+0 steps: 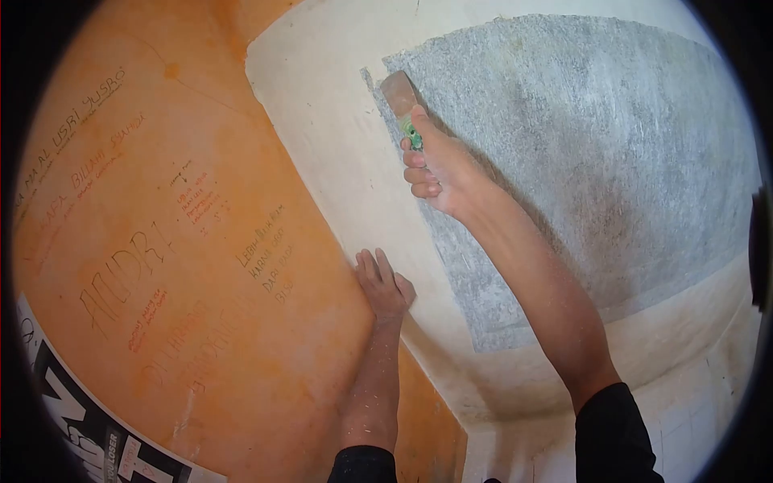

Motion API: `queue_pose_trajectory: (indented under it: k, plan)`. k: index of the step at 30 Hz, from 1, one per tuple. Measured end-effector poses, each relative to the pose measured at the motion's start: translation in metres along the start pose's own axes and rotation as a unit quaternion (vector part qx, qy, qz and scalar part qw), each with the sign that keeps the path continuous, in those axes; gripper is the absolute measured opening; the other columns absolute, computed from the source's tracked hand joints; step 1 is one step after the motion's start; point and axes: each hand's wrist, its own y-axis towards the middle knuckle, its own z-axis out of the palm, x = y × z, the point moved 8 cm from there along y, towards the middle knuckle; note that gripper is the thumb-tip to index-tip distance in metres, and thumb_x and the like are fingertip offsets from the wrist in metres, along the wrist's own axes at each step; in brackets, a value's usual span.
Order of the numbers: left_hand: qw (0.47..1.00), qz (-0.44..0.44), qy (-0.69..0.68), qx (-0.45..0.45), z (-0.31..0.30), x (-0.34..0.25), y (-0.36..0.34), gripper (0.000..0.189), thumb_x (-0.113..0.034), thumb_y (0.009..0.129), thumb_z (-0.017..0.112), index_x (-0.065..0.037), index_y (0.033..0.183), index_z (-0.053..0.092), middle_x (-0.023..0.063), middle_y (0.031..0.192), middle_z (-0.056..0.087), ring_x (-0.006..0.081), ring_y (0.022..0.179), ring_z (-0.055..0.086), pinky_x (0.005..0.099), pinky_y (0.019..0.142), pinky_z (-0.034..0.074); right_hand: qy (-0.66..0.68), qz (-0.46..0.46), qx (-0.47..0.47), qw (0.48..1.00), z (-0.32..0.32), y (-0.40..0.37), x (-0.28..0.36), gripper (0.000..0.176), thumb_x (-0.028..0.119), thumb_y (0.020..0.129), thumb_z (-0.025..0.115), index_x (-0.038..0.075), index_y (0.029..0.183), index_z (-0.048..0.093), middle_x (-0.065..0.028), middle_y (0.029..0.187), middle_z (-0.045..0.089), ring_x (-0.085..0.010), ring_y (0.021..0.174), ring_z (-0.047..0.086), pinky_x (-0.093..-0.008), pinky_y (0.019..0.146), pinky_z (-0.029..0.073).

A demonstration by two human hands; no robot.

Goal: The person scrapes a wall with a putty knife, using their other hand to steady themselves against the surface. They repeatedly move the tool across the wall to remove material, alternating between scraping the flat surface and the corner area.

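My right hand [439, 165] is closed round the green handle of a scraper [399, 94], reaching up in the upper middle of the view. The scraper's broad, rust-brown blade lies against the wall at the left border of a rough grey patch [564, 145], where the pale coating [338, 105] is off. A narrow strip of that coating stands beside the blade. Lower down, my left hand [384, 286] rests flat with fingers apart at the corner where the pale wall meets the orange wall. Light specks dot both forearms.
To the left, the orange wall [217, 322] carries handwriting in black and red. A black and white poster [76, 410] is at the lower left. White tiles [684, 435] line the lower right, and a dark object [758, 249] is at the right edge.
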Motion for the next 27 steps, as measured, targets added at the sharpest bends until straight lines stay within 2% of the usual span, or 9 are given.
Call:
queue_pose_trajectory:
  k: [7, 11, 14, 17, 20, 22, 27]
  plan:
    - [1.0, 0.0, -0.009, -0.019, 0.003, 0.0, 0.004, 0.058, -0.023, 0.094, 0.039, 0.007, 0.143, 0.045, 0.0309, 0.149, 0.038, 0.0511, 0.135, 0.039, 0.0621, 0.111, 0.034, -0.01, 0.005, -0.002, 1.0, 0.003, -0.004, 0.007, 0.048, 0.058, 0.101, 0.049, 0.011, 0.088, 0.047, 0.0067, 0.059, 0.033, -0.0048, 0.043, 0.024, -0.0212, 0.035, 0.018]
    - [1.0, 0.002, 0.009, 0.008, -0.002, -0.002, 0.004, 0.058, -0.023, 0.095, 0.039, 0.006, 0.144, 0.044, 0.031, 0.149, 0.037, 0.0512, 0.136, 0.038, 0.0616, 0.111, 0.034, -0.02, -0.003, -0.008, 1.0, -0.001, -0.008, 0.011, 0.048, 0.058, 0.101, 0.049, 0.011, 0.088, 0.046, 0.0064, 0.059, 0.033, -0.0053, 0.042, 0.024, -0.0217, 0.035, 0.018]
    - [1.0, -0.021, 0.001, -0.001, 0.007, 0.002, -0.002, 0.058, -0.023, 0.095, 0.038, 0.007, 0.144, 0.044, 0.0311, 0.149, 0.037, 0.0517, 0.136, 0.037, 0.0615, 0.112, 0.032, -0.01, 0.003, -0.001, 1.0, 0.001, -0.012, 0.011, 0.048, 0.057, 0.101, 0.049, 0.012, 0.087, 0.045, 0.006, 0.059, 0.033, -0.0057, 0.042, 0.024, -0.0219, 0.035, 0.018]
    - [1.0, -0.006, -0.021, -0.017, 0.003, 0.0, 0.0, 0.058, -0.023, 0.095, 0.038, 0.006, 0.145, 0.043, 0.0308, 0.149, 0.038, 0.0513, 0.137, 0.037, 0.0613, 0.113, 0.031, -0.032, 0.009, -0.013, 0.999, 0.001, -0.004, 0.015, 0.047, 0.057, 0.102, 0.048, 0.011, 0.087, 0.046, 0.0059, 0.059, 0.033, -0.0054, 0.043, 0.024, -0.0219, 0.035, 0.018]
    - [1.0, -0.009, -0.004, -0.007, 0.004, 0.0, 0.0, 0.058, -0.023, 0.095, 0.038, 0.006, 0.145, 0.043, 0.0304, 0.15, 0.036, 0.0508, 0.137, 0.036, 0.0612, 0.113, 0.031, -0.027, -0.009, 0.022, 0.999, 0.002, -0.003, 0.02, 0.048, 0.057, 0.101, 0.049, 0.011, 0.086, 0.046, 0.006, 0.06, 0.033, -0.0052, 0.043, 0.024, -0.0222, 0.035, 0.018]
    - [1.0, -0.007, -0.009, -0.01, 0.003, 0.0, 0.001, 0.058, -0.023, 0.095, 0.038, 0.006, 0.145, 0.043, 0.0303, 0.15, 0.036, 0.0508, 0.137, 0.036, 0.0613, 0.113, 0.031, -0.041, 0.003, -0.022, 0.999, -0.004, -0.016, 0.015, 0.049, 0.058, 0.101, 0.049, 0.011, 0.086, 0.046, 0.0059, 0.061, 0.033, -0.0051, 0.044, 0.024, -0.0224, 0.036, 0.018]
    - [1.0, -0.015, -0.015, 0.001, 0.005, 0.0, -0.003, 0.058, -0.023, 0.095, 0.038, 0.006, 0.145, 0.043, 0.0301, 0.151, 0.035, 0.0508, 0.137, 0.035, 0.0619, 0.112, 0.032, -0.043, -0.02, -0.018, 0.999, -0.001, -0.006, 0.015, 0.049, 0.058, 0.101, 0.049, 0.011, 0.085, 0.047, 0.0054, 0.062, 0.034, -0.0053, 0.044, 0.025, -0.0223, 0.037, 0.018]
